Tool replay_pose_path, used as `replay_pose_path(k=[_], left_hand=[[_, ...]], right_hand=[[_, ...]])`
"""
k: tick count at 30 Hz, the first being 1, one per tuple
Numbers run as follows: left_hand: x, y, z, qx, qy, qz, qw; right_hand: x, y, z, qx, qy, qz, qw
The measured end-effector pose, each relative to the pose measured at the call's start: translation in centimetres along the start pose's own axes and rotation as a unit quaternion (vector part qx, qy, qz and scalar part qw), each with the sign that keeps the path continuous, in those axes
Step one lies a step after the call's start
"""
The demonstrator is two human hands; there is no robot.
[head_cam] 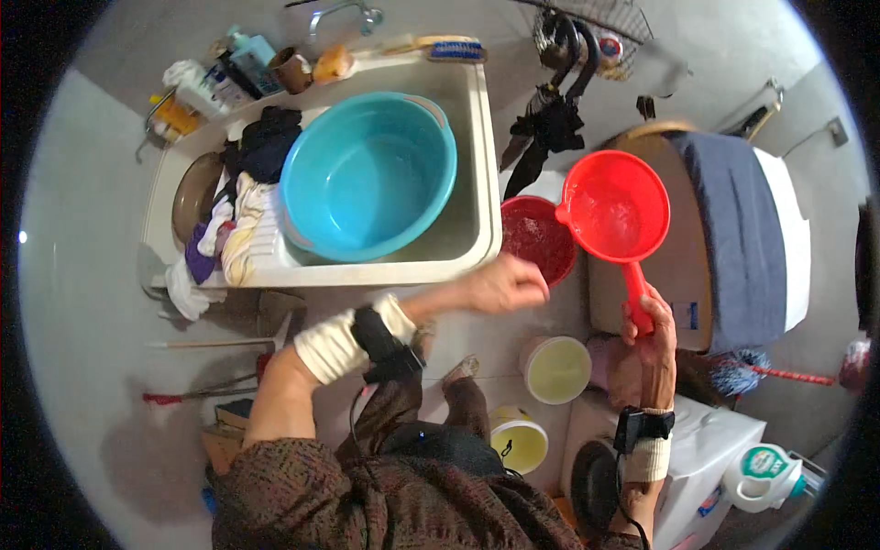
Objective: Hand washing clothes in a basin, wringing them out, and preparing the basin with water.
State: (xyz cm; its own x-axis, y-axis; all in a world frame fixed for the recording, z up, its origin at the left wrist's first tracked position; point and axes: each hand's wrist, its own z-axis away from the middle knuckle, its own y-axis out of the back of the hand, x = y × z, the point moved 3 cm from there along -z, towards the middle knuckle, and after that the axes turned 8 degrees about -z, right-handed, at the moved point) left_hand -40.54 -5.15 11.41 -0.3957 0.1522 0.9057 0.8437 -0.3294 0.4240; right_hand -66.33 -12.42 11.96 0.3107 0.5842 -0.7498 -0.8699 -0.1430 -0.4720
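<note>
My right hand [652, 317] grips the handle of a red plastic water dipper [613, 206]. The dipper's bowl faces up with what looks like some water in it, to the left of a cloth-covered appliance. My left hand [507, 283] is blurred, in front of the sink's near right corner; its fingers look curled, and I see nothing in it. Just beyond that hand, a dark red bucket [533, 237] holds liquid with some foam, its right rim close to the dipper's spout. A large blue plastic basin [368, 179] rests tilted in the white sink [489, 206], with a little water at its bottom.
Clothes [244, 206] lie on the washboard side of the sink. Bottles [253, 58] and a scrub brush [456, 51] line its back ledge. Two pails of yellowish liquid [558, 371] stand on the floor. At right are a washing machine [715, 440], a detergent jug [763, 478] and a mop [742, 371].
</note>
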Motion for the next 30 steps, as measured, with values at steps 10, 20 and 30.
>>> replay_pose_path(k=[10,20,30], left_hand=[[-11.4,10.7,6.5,0.294,0.275,0.358,0.843],[-19.0,17.3,15.0,0.359,0.300,0.406,0.785],[-22.7,25.5,24.1,0.485,0.413,-0.299,0.711]], right_hand=[[-0.6,-14.5,2.6,-0.083,-0.031,0.080,0.993],[9.6,-28.0,-4.0,-0.121,-0.122,0.120,0.978],[10.9,-31.6,-7.6,-0.106,-0.113,0.069,0.986]])
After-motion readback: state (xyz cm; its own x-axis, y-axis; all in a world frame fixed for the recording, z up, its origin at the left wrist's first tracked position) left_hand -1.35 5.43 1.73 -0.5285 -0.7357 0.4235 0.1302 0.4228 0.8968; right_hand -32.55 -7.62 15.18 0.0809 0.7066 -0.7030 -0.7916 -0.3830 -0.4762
